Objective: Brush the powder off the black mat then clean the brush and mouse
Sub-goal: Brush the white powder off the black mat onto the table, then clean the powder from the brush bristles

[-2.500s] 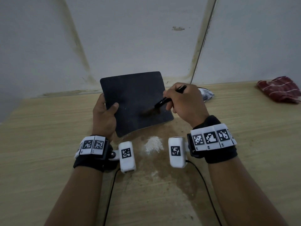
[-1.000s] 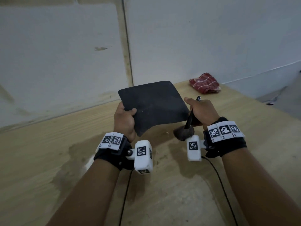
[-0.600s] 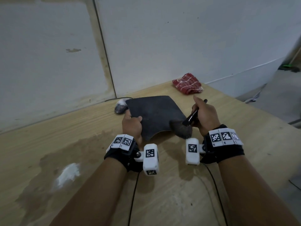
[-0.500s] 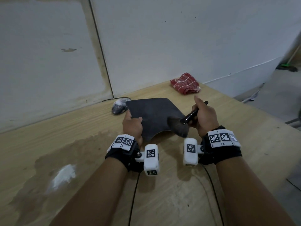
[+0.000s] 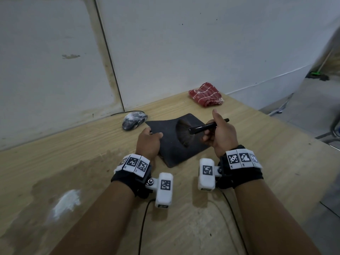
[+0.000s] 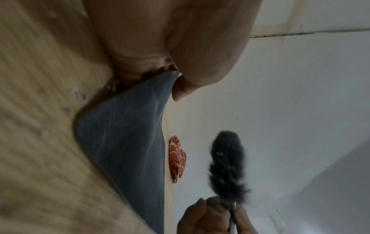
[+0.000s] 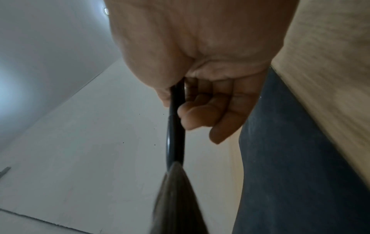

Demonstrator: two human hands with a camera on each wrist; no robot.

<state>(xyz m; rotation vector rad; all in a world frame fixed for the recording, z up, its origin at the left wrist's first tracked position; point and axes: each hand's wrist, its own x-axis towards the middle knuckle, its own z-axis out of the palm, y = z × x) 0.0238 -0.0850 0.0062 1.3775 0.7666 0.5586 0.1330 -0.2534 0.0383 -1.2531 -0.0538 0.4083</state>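
The black mat [image 5: 176,146] lies bent on the wooden table [image 5: 257,148], its left edge pinched by my left hand [image 5: 150,142], thumb on top. In the left wrist view the mat [image 6: 128,142] curves up off the wood. My right hand [image 5: 219,135] grips the black handle of the brush [image 5: 202,128], whose dark bristle fan [image 5: 183,133] hangs just over the mat's middle. The right wrist view shows the brush handle [image 7: 176,126] in my curled fingers beside the mat [image 7: 290,158]. A powder-dusted mouse [image 5: 134,120] sits behind the mat, to the left.
A pile of white powder [image 5: 66,201] lies on a darker stained patch of table at the near left. A red striped cloth [image 5: 206,96] is bunched at the far right corner by the wall. The table's right edge drops to the floor [image 5: 312,107].
The mat has come down from being held up in the air onto the table to the right of the powder pile. The brush has swung from hanging downward to lying sideways over the mat.
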